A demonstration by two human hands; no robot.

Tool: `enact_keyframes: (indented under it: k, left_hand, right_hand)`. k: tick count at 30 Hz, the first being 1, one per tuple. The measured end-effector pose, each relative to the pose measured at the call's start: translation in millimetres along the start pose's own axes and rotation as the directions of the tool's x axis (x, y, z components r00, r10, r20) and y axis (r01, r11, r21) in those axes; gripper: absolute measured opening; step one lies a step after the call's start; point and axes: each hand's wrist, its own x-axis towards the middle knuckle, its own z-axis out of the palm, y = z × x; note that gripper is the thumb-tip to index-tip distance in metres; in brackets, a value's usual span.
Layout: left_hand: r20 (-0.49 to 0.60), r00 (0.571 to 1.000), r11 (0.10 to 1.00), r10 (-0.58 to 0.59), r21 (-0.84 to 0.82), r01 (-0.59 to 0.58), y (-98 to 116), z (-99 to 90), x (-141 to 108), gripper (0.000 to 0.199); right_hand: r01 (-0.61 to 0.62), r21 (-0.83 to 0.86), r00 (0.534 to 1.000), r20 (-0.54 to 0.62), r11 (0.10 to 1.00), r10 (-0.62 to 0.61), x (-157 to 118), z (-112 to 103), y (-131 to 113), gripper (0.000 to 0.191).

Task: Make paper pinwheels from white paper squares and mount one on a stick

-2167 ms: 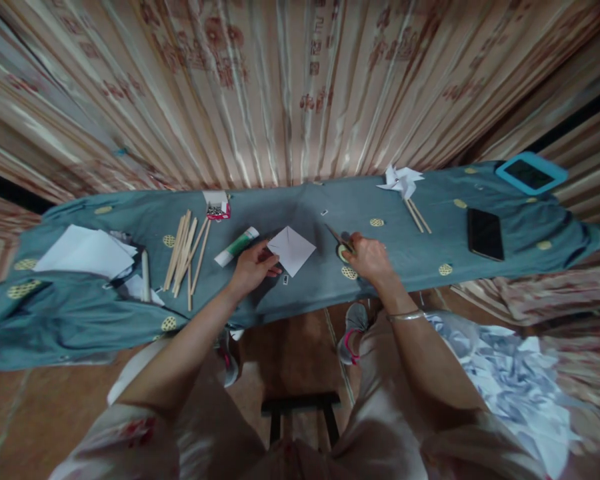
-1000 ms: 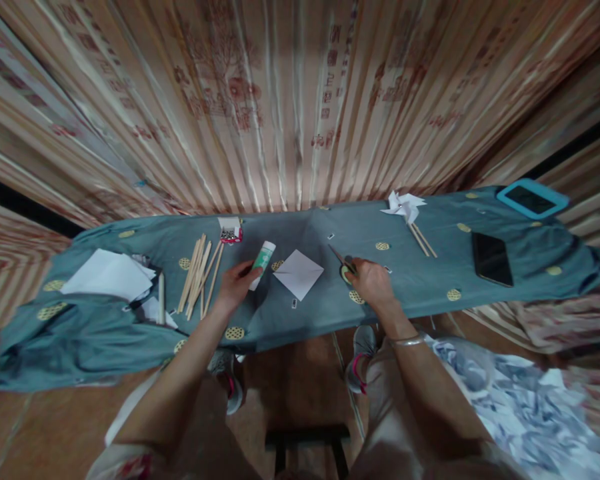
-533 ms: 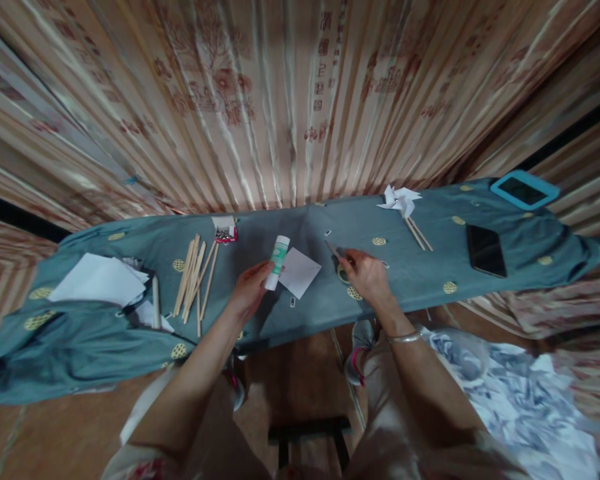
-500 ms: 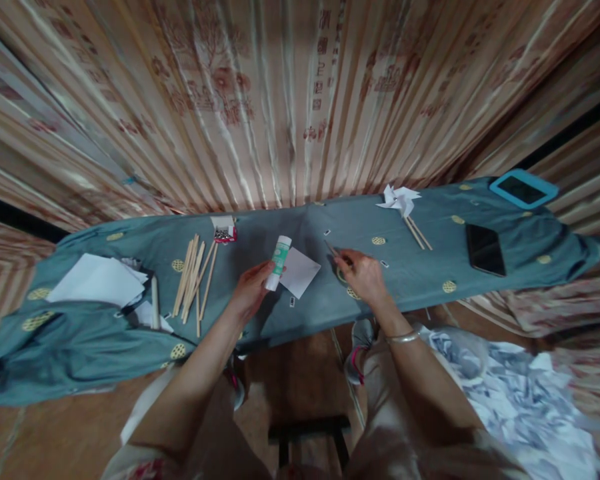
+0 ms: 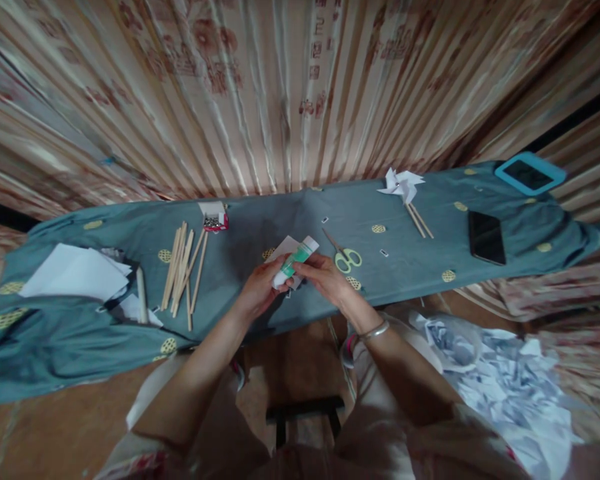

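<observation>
Glue stick [image 5: 296,261] at the centre of the frame, tilted with its upper end toward the right; the left hand [image 5: 261,288] grips its lower end with curled fingers; the right hand [image 5: 325,277] pinches its side between thumb and fingers; a white paper square [image 5: 283,249] lies partly hidden behind it; scissors [image 5: 341,251] rest open just right of centre; wooden sticks [image 5: 181,263] lie left of centre, near a small red box [image 5: 217,221].
</observation>
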Motion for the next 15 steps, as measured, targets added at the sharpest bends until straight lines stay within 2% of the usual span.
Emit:
enact_keyframes:
  k: [4, 6, 9, 10, 11, 13, 15]
  left_hand:
    - [0.033, 0.998, 0.995, 0.053, 0.084, -0.056, -5.7, -2.3, 2.9, 0.052]
    - [0.005, 0.996, 0.984, 0.090, 0.153, -0.089, -7.2, -6.9, 5.1, 0.055]
    - [-0.071, 0.974, 0.905, 0.213, 0.390, -0.170, -4.6, -21.0, 10.2, 0.052]
    - [-0.086, 0.953, 0.834, 0.291, 0.511, -0.208, -2.4, -27.5, 12.5, 0.047]
    - [-0.082, 0.925, 0.726, 0.370, 0.647, -0.234, 0.0, -34.5, 15.0, 0.038]
    - [0.004, 0.867, 0.450, 0.498, 0.854, -0.263, 4.5, -49.1, 20.4, 0.025]
    - [0.129, 0.831, 0.218, 0.541, 0.933, -0.286, 6.7, -61.8, 25.6, 0.025]
  right_hand:
    - [0.022, 0.038, 0.998, -0.067, 0.999, -0.019, 3.9, -8.6, -1.5, 0.035]
    - [0.040, 0.085, 0.990, -0.136, 0.996, -0.028, 6.6, -15.1, -4.3, 0.032]
    - [0.021, 0.164, 0.984, -0.181, 0.986, 0.009, 8.6, -23.1, -10.5, 0.029]
    - [-0.001, 0.175, 0.984, -0.176, 0.985, 0.032, 8.5, -24.6, -12.6, 0.029]
    - [-0.029, 0.179, 0.984, -0.168, 0.983, 0.059, 8.0, -25.4, -14.6, 0.029]
    - [-0.094, 0.181, 0.982, -0.143, 0.979, 0.121, 6.4, -25.7, -17.9, 0.028]
    - [-0.146, 0.192, 0.979, -0.114, 0.971, 0.170, 4.7, -25.1, -20.1, 0.023]
